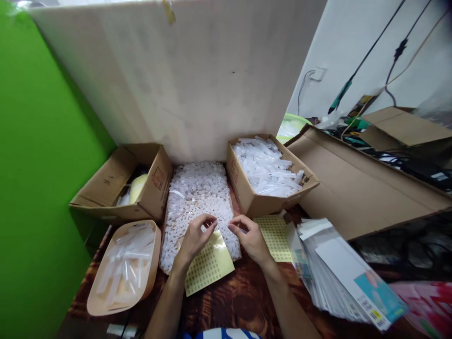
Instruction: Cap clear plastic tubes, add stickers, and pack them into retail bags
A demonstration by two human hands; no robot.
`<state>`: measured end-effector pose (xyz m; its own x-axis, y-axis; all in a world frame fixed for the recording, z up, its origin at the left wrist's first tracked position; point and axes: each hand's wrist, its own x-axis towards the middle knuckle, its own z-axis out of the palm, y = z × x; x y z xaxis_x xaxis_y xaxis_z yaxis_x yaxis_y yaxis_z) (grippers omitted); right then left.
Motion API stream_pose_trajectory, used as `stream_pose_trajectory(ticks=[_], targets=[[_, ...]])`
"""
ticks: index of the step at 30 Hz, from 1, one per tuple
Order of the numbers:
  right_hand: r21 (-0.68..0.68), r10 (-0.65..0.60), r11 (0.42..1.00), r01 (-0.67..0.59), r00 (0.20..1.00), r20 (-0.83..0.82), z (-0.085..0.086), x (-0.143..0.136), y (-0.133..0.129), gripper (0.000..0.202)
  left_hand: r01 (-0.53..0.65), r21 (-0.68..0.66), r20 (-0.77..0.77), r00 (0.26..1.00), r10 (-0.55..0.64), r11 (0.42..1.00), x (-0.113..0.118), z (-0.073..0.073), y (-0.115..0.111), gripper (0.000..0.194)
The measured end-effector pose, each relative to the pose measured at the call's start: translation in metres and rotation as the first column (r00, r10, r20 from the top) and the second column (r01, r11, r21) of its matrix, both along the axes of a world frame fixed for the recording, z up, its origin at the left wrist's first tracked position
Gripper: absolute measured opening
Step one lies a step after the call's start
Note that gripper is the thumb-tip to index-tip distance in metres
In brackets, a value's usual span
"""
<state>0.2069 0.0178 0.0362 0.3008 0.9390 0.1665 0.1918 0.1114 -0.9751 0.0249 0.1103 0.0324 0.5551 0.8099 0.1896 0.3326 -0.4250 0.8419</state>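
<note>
My left hand [200, 235] is over the near part of a bed of small whitish pieces [201, 188], thumb and forefinger curled together in a pinch. Facing it from the right, my right hand [251, 236] has its thumb and fingertips drawn together too. A small gap separates the two sets of fingertips. Whatever either hand pinches is too small to make out. Just under my left hand, a yellow sheet of small printed stickers [211, 269] lies tilted across the front of the bed. Another yellow sticker sheet [275, 238] lies beyond my right hand.
A cardboard box of clear plastic tubes [268, 165] stands back right, an open cardboard box [155, 193] back left. Front left is a beige tub [92, 296] with more tubes. Flat printed packages [339, 273] fan out at right beside a large cardboard flap [360, 188]. A pale panel [197, 84] rises behind.
</note>
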Motion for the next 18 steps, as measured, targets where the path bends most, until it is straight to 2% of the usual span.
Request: stream_pose_trajectory(ticks=[2, 6, 8, 12, 15, 18], targets=[[0.026, 0.014, 1.0, -0.016, 0.997, 0.079, -0.005, -0.003, 0.003, 0.018, 0.021, -0.073, 0.115, 0.993, -0.013, 0.997, -0.003, 0.007, -0.01, 0.016], [0.066, 0.058, 0.996, -0.059, 0.998, 0.007, -0.008, -0.012, 0.005, 0.016, 0.03, -0.236, 0.264, 0.964, 0.034, 0.971, -0.001, 0.007, -0.023, 0.026], [0.07, 0.055, 0.996, -0.053, 0.998, -0.027, -0.008, -0.016, 0.004, 0.017, -0.005, -0.331, 0.324, 0.939, 0.119, 0.943, 0.002, 0.002, -0.027, 0.026], [0.058, 0.019, 0.998, -0.015, 0.997, -0.074, -0.008, -0.024, -0.001, 0.02, -0.074, -0.519, 0.415, 0.849, 0.327, 0.851, 0.009, -0.006, -0.035, 0.027], [0.045, -0.011, 0.999, 0.017, 0.989, -0.147, -0.01, -0.027, -0.005, 0.023, -0.024, -0.599, 0.466, 0.802, 0.373, 0.8, 0.012, -0.009, -0.039, 0.026], [0.057, -0.009, 0.998, 0.023, 0.972, -0.233, -0.011, -0.028, -0.008, 0.024, 0.046, -0.619, 0.492, 0.801, 0.342, 0.784, 0.011, -0.007, -0.041, 0.022]])
